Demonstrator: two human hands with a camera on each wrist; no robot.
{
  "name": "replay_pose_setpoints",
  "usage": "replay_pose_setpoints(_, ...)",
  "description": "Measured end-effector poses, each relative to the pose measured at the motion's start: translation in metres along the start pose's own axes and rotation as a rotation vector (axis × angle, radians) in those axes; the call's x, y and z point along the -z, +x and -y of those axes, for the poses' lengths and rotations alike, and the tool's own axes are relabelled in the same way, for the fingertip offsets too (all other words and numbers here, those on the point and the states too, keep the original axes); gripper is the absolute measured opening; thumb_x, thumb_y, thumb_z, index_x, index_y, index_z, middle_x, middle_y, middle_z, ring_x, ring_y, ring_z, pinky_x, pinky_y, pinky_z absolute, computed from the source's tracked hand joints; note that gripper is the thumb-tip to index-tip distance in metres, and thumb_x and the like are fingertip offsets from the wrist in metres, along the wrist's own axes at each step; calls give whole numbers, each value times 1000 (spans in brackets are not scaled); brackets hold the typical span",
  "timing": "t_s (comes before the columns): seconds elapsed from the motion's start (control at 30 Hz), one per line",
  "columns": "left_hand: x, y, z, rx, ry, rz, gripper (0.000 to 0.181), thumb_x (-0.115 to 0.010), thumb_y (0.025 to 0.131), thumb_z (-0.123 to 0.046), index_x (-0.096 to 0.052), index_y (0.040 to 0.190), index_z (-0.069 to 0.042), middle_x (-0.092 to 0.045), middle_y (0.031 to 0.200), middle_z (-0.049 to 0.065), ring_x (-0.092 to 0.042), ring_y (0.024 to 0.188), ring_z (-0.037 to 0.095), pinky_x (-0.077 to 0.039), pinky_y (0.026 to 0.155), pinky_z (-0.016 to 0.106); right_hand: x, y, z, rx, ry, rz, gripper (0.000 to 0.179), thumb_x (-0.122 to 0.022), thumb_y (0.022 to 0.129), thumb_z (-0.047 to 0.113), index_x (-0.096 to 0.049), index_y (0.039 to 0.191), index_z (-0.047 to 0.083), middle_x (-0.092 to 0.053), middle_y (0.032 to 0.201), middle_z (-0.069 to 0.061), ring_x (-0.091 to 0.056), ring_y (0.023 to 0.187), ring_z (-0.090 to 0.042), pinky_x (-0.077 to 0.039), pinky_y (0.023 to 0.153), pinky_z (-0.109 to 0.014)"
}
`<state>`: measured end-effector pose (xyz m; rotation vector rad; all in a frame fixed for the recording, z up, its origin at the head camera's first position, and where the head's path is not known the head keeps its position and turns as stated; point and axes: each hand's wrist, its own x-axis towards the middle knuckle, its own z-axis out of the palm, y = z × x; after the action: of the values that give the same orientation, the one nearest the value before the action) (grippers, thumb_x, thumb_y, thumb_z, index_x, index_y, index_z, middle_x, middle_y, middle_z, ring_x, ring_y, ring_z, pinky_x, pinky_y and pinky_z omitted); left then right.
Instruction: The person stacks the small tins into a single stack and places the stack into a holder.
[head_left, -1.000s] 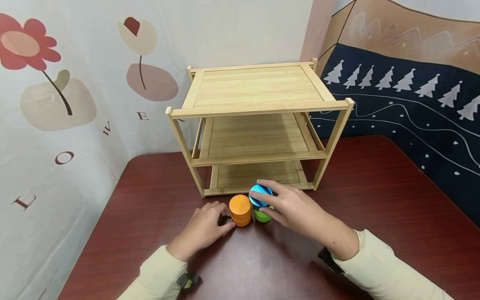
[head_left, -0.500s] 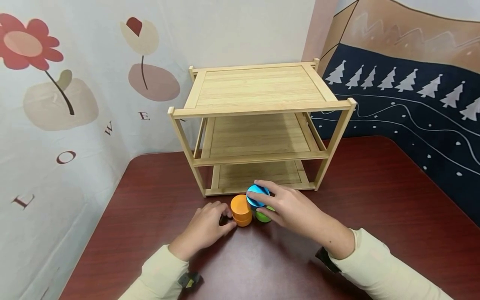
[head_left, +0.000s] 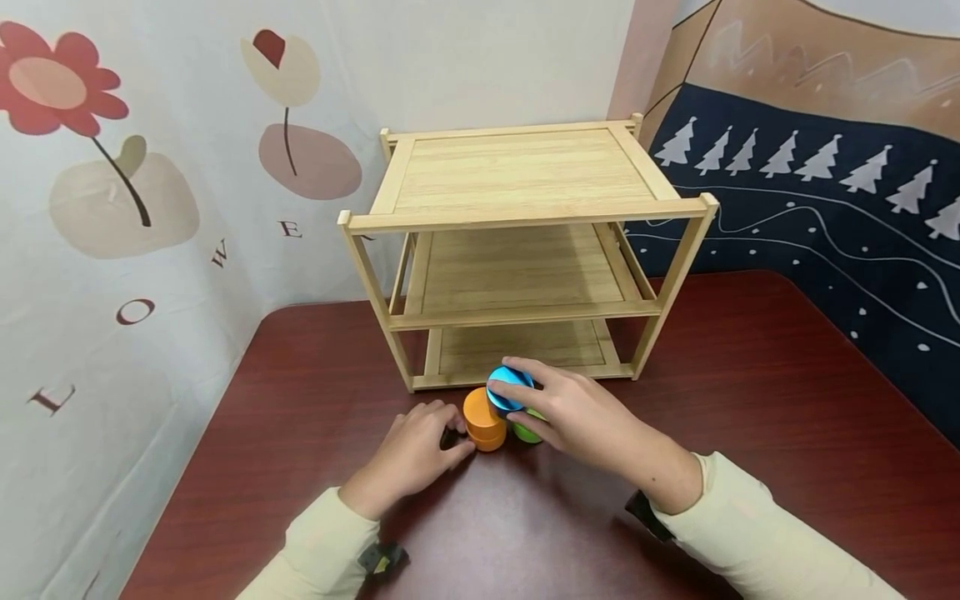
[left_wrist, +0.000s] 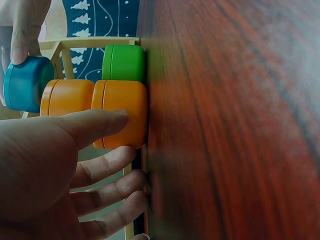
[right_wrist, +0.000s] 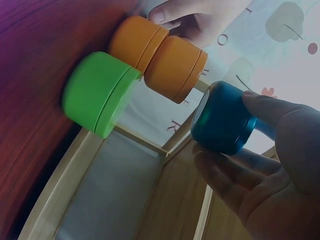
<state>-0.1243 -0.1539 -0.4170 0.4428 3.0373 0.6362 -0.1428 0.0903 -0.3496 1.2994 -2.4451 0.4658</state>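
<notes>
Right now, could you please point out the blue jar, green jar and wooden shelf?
Blue jar point(right_wrist: 224, 118), right wrist view, on its side.
Green jar point(right_wrist: 95, 92), right wrist view, on its side.
Wooden shelf point(head_left: 519, 172), head view, on its top board.

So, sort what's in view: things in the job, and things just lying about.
Job in hand, judging by the hands:
blue lidded jar, in the right hand
upper orange lidded jar
lower orange lidded jar, with the left hand at its side
green lidded jar, likely, standing beside them

Probably just surroundings:
three-tier wooden rack, untouched
flower-print backdrop
tree-print backdrop
dark red table
</notes>
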Motion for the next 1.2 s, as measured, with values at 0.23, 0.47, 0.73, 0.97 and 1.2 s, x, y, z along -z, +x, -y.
replay_pose_setpoints(0.23,0,0,-1,1,1,-9,22,-80,84,-34,-64,88,-20,-60,88,-7,-56,91,14,-42,76,41,1,5,2,18,14,5,41,-76,90,24,-67,129,19,-60,136,-15,-70,108,-26,-58,85,-37)
replay_pose_setpoints(0.47,0,1,0,13,12,7,24,-80,84,-35,-64,93,-19,-59,89,-6,-56,91,15,-42,76,43,-1,7,2,27,16,20,41,-75,91,24,-66,130,18,-60,136,-16,-69,109,-27,-58,86,-37)
replay_pose_setpoints(0.73,1,2,0,23,19,21,26,-79,85,-36,-64,96,-19,-60,90,-5,-57,92,15,-44,79,45,-3,9,2,28,16,23,41,-74,91,22,-65,131,17,-60,137,-17,-69,109,-28,-58,86,-38)
replay_pose_setpoints(0.97,1,2,0,15,18,11,26,-79,85,-36,-64,96,-18,-61,91,-4,-57,92,16,-44,78,45,-6,12,3,31,22,23,41,-74,91,22,-65,131,17,-59,137,-17,-69,111,-27,-58,86,-37)
replay_pose_setpoints(1.2,1,2,0,24,18,20,26,-79,85,-37,-65,95,-18,-62,92,-4,-58,94,17,-45,80,47,-8,14,3,35,27,26,40,-73,92,22,-65,131,17,-59,137,-18,-69,111,-28,-58,86,-38)
